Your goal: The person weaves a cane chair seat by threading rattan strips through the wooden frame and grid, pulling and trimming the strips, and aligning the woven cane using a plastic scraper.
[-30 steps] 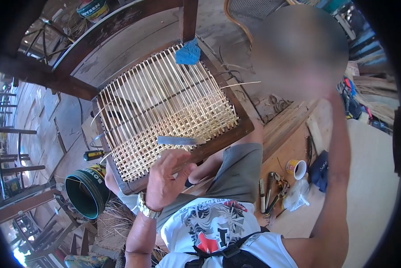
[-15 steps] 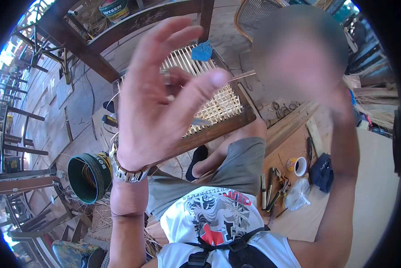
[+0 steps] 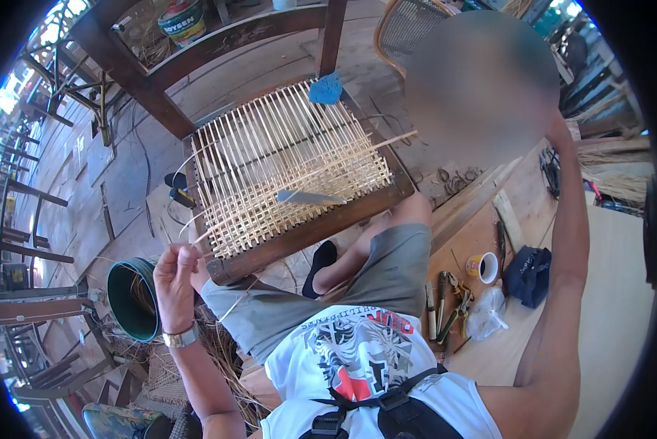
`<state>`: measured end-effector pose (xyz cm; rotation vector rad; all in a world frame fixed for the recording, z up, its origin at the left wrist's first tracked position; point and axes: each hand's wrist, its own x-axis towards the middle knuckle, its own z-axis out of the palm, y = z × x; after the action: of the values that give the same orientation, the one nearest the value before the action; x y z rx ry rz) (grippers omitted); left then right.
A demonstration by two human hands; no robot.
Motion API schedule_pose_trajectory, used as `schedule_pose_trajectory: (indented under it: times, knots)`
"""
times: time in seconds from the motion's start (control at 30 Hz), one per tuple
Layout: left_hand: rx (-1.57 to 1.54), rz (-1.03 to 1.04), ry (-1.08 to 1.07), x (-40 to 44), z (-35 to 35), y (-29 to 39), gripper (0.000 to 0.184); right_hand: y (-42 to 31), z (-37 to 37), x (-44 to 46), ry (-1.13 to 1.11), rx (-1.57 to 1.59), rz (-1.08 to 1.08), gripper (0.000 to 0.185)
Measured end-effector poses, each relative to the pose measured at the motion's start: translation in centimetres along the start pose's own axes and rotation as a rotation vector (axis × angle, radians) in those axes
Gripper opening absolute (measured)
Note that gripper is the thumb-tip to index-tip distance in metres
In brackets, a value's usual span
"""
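Observation:
My left hand [image 3: 178, 272] is closed in a pinch on a light cane strand [image 3: 328, 167] at the near left corner of the chair seat [image 3: 306, 238]. The strand runs slantwise over the woven cane to the seat's right side and on into a blurred patch. My right arm [image 3: 568, 241] reaches up into that patch, which hides my right hand. A grey metal strip [image 3: 310, 197] lies on the woven part. On the far right corner sits a blue lump [image 3: 325, 88].
A green bucket [image 3: 133, 301] stands at left, a yellow-black tool [image 3: 182, 196] beside the seat. At right are a cup [image 3: 482, 268], pliers [image 3: 460, 296], a plastic bag [image 3: 486, 314] and a dark cloth [image 3: 527, 276]. The chair's back frame [image 3: 244, 42] rises beyond.
My left hand has come from over the seat down to its near left corner and closed on the strand. The strand now lies across the weave.

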<state>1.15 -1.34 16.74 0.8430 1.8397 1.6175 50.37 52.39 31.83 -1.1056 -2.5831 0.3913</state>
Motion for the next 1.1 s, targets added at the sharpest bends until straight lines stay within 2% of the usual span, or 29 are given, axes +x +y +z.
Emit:
schedule_pose_trajectory:
  times: [0.03,0.07,0.13,0.2,0.27,0.33,0.4,0.43,0.47,0.5,0.53,0.6,0.63,0.67,0.73,0.83,0.9,0.97,1.0,1.07,1.1]
  knots:
    - [-0.082,-0.019,-0.007,-0.5,-0.6,-0.2,0.020,0.2,0.7,-0.8,-0.072,0.102,0.049,0.022]
    - [-0.077,-0.018,-0.004,-0.6,-0.5,0.8,0.020,-1.7,2.1,-0.9,-0.105,0.071,0.038,0.022]
    - [0.263,0.164,0.311,-0.6,-0.1,5.2,0.029,-8.7,5.7,-0.7,-0.174,0.091,-0.026,0.023]
    - [0.483,0.297,0.538,-0.3,-0.4,9.3,0.048,-14.9,9.4,0.1,-0.228,0.161,-0.151,0.025]
    - [0.572,0.596,0.675,0.0,2.4,14.0,0.057,-22.7,10.8,0.5,-0.269,0.160,-0.360,0.026]
    - [0.454,0.773,0.362,-0.1,6.1,16.7,0.066,-29.8,10.4,0.3,-0.384,0.195,-0.477,0.024]
    - [0.353,0.792,0.121,0.4,11.3,16.7,0.071,-34.2,9.4,-0.2,-0.423,0.381,-0.610,0.024]
    - [0.348,0.674,-0.007,0.4,12.6,16.8,0.073,-34.9,9.1,0.1,-0.418,0.378,-0.601,0.024]
    - [0.160,0.507,-0.153,0.9,13.2,15.9,0.056,-35.4,8.8,0.5,-0.508,0.557,-0.605,0.021]
    - [0.082,0.349,-0.253,1.2,12.5,15.5,0.043,-35.2,8.6,0.8,-0.597,0.737,-0.605,0.020]
    - [0.005,0.188,-0.351,1.5,11.3,15.0,0.031,-34.2,8.3,1.2,-0.595,0.730,-0.594,0.020]
    - [-0.185,0.217,-0.233,1.3,9.5,14.0,0.020,-30.3,7.4,2.4,-0.258,0.666,-0.673,0.020]
    - [-0.276,0.207,-0.243,1.2,7.8,13.3,0.019,-27.6,7.3,3.0,-0.135,0.532,-0.663,0.018]
    - [-0.301,0.163,-0.164,0.9,6.1,12.8,0.017,-24.7,7.5,3.3,-0.015,0.399,-0.654,0.015]
    - [-0.260,0.103,-0.136,0.6,3.1,11.7,0.015,-20.0,7.9,2.8,0.259,0.199,-0.581,0.017]
    - [-0.103,0.003,-0.061,-0.2,-0.1,10.5,0.013,-14.4,9.1,1.4,0.260,0.159,-0.461,0.017]
    - [-0.117,-0.007,-0.067,-1.0,-2.1,10.1,0.012,-10.4,10.3,0.8,0.321,0.135,-0.185,0.020]
    - [-0.103,0.002,-0.086,-1.6,-3.4,10.5,0.011,-6.2,11.3,0.0,0.315,0.100,-0.103,0.021]
    - [-0.105,0.002,-0.079,-1.8,-3.8,10.6,0.011,-5.3,11.5,0.3,0.310,0.063,-0.028,0.023]
    - [-0.014,0.001,-0.013,-2.4,-4.6,10.7,0.010,-5.6,12.1,-0.1,0.361,0.043,-0.034,0.021]
    - [0.030,0.008,-0.068,-2.5,-5.4,11.0,0.013,-4.6,12.5,-0.3,0.403,0.018,0.027,0.019]
